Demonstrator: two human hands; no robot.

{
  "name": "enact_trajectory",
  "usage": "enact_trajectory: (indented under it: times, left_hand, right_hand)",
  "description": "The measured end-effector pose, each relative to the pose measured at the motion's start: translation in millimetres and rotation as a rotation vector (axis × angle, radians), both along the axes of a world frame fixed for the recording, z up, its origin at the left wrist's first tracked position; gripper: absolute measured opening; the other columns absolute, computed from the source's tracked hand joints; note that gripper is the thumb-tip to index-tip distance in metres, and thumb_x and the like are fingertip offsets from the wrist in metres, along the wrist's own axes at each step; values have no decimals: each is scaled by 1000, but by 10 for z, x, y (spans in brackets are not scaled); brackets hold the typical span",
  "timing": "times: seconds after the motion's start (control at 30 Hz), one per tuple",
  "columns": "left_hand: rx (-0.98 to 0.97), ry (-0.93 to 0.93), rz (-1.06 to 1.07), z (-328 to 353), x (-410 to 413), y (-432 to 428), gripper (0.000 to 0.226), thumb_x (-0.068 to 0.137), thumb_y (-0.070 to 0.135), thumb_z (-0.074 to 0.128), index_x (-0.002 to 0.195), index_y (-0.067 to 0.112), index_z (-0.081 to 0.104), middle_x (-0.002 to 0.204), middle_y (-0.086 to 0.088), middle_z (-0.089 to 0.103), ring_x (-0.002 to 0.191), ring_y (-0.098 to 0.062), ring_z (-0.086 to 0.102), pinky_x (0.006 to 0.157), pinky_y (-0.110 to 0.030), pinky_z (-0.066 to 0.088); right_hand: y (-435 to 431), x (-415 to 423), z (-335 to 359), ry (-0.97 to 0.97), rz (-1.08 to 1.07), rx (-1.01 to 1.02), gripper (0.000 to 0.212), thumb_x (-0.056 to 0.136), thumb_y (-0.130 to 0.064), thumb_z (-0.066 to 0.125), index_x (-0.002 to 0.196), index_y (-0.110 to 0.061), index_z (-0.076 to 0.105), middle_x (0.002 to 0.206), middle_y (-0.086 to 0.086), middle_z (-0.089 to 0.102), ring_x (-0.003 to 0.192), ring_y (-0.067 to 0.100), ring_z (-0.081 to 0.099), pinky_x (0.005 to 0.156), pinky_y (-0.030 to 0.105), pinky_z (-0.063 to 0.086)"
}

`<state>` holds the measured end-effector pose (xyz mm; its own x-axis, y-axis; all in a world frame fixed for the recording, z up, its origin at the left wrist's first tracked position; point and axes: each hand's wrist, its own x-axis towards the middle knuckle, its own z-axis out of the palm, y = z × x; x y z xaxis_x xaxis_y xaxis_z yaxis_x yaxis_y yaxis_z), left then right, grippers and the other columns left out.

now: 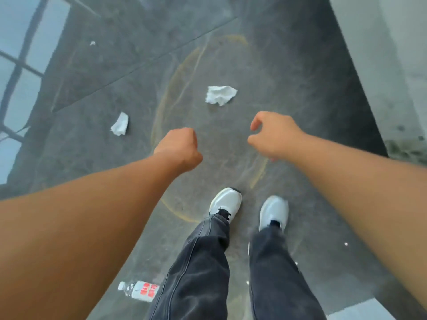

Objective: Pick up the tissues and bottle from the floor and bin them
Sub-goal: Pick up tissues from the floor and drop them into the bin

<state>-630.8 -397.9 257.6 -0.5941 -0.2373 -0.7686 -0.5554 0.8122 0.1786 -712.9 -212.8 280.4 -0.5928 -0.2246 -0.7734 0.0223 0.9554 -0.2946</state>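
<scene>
Dark grey floor (288,72) carries a faint yellow ring (166,93). Windows (25,54) line the left. A pale wall (392,54) stands right.

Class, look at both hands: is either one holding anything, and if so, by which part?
Nothing is held. The left hand is a closed, empty fist; the right hand has loosely curled fingers. The tissues and bottle lie on the floor.

We've only got one view: a wide-angle head cam looking steeply down over our own arms and shoes (249,207) onto the floor (288,88).
</scene>
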Motion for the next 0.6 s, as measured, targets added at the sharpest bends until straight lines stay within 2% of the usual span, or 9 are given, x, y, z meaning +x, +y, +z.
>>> enact_trajectory:
  times: [0.03, 0.1, 0.23, 0.33, 0.4, 0.5, 0.6]
  left_hand:
    - [-29, 23, 60, -67, 25, -133, 29, 72, 11, 56, 100, 14, 62, 109, -14, 63, 101, -35, 59, 76, -34, 48]
    - [-91, 52, 184, -247, 103, -356, 32, 71, 12, 58, 103, 14, 60, 112, -15, 59, 103, -38, 58, 79, -36, 47]
    - [-148, 60, 456, -807, 293, -675, 38, 71, 16, 58, 109, 20, 54, 114, -13, 48, 105, -40, 52, 77, -36, 41]
    - [-232, 82, 583, -1359, 408, -1020, 47, 72, 18, 59, 117, 26, 49, 118, -11, 43, 106, -42, 49, 76, -36, 39]
    - [-307, 89, 608, -1752, 457, -1294, 53, 72, 18, 60, 122, 28, 47, 126, -13, 40, 109, -45, 46, 86, -38, 39]
    - [-386, 85, 635, -2333, 472, -1656, 62, 71, 18, 60, 129, 32, 45, 140, -15, 32, 118, -51, 39, 107, -45, 34]
    - [-411, 107, 705, -2796, 446, -1904, 69, 70, 19, 59, 133, 40, 39, 152, -13, 20, 126, -53, 32, 109, -47, 32]
  right_hand:
    - [-119, -91, -46, -16, 55, 14, 30, 82, -21, 55, 112, -15, 58, 95, 9, 61, 82, 30, 53, 76, 32, 47]
    - [-319, -240, -215, -32, 167, 52, 34, 82, -24, 56, 115, -17, 56, 93, 9, 58, 87, 29, 53, 74, 32, 45]
    - [-610, -385, -859, -34, 293, 102, 46, 82, -29, 59, 125, -16, 50, 112, 16, 62, 109, 35, 54, 87, 38, 47]
    - [-883, -435, -1564, -7, 352, 106, 63, 82, -32, 62, 139, -23, 37, 132, 21, 46, 119, 44, 46, 99, 43, 41]
    - [-1072, -467, -2031, 74, 427, 107, 66, 81, -30, 63, 140, -29, 33, 137, 20, 34, 122, 48, 38, 102, 49, 38]
    - [-1255, -464, -2634, 190, 547, 122, 67, 76, -23, 66, 132, -38, 33, 144, 13, 19, 126, 47, 28, 98, 62, 39]
    - [-1303, -465, -3155, 304, 610, 158, 66, 72, -20, 67, 125, -42, 34, 148, 11, 13, 126, 48, 26, 96, 66, 35]
